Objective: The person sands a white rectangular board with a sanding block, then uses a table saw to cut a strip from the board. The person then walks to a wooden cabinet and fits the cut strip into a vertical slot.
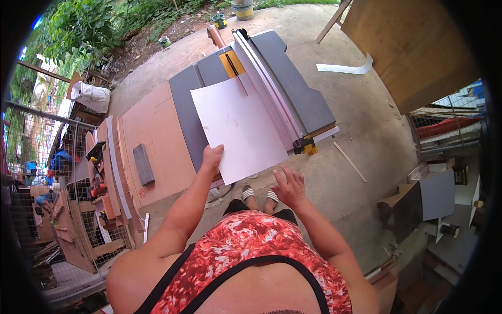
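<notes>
A white rectangular panel (240, 128) lies over a table saw's grey top (183, 102), its right edge along the silver rip fence (269, 83). At the panel's far edge, a thin dark line runs near the yellow blade insert (231, 64). My left hand (213, 157) grips the panel's left edge near its close corner, thumb on top and the other fingers mostly hidden. Just off the panel's near right corner, my right hand (289, 186) is open with its fingers apart and holds nothing.
Left of the saw, a brown board (157, 131) carries a grey block (143, 164). The fence's yellow-and-black clamp (305, 146) juts out at the near end. A thin strip (350, 162) lies on the concrete floor to the right. A large plywood sheet (413, 47) stands at far right.
</notes>
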`<action>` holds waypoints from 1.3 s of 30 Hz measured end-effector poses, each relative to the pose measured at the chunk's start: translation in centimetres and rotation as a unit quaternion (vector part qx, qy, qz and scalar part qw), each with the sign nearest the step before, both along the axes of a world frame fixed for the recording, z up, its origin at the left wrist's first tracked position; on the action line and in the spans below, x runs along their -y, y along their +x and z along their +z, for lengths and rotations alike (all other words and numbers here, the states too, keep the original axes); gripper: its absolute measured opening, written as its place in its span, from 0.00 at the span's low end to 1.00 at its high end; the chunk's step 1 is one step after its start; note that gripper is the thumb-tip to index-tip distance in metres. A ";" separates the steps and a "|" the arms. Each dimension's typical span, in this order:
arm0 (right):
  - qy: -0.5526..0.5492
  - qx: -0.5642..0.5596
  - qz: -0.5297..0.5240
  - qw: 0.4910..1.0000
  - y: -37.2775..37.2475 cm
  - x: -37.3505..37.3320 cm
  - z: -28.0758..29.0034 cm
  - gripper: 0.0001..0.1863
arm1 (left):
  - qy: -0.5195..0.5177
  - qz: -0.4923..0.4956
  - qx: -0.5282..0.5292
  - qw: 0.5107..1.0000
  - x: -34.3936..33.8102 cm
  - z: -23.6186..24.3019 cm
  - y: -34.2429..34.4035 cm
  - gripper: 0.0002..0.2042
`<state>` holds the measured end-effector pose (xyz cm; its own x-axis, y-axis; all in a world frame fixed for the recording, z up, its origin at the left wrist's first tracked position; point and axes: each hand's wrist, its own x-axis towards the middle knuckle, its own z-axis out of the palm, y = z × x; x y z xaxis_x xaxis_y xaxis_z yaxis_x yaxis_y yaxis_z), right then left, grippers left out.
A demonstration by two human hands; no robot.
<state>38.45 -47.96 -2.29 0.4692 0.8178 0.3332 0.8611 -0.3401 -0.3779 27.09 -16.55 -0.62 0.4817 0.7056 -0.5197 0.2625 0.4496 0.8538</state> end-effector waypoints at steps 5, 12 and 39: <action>-0.050 -0.039 -0.037 0.997 -2.4 5.9 -1.2 0.32 | 0.009 0.001 -0.010 1.000 -0.5 -0.1 0.1 0.17; -0.164 -0.126 -0.130 0.970 -6.0 14.2 -5.8 0.31 | 0.017 0.001 -0.003 1.000 -1.1 -0.1 0.5 0.17; -0.398 -0.206 -0.299 0.843 -10.8 23.0 -8.2 0.29 | 0.035 0.010 -0.013 0.999 -3.5 -1.3 2.1 0.18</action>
<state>27.67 -71.00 -10.49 0.8186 0.2817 -0.5005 0.2978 -0.9533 -0.0495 29.19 -13.03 -1.91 0.4540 0.7502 -0.4808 0.2754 0.3950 0.8764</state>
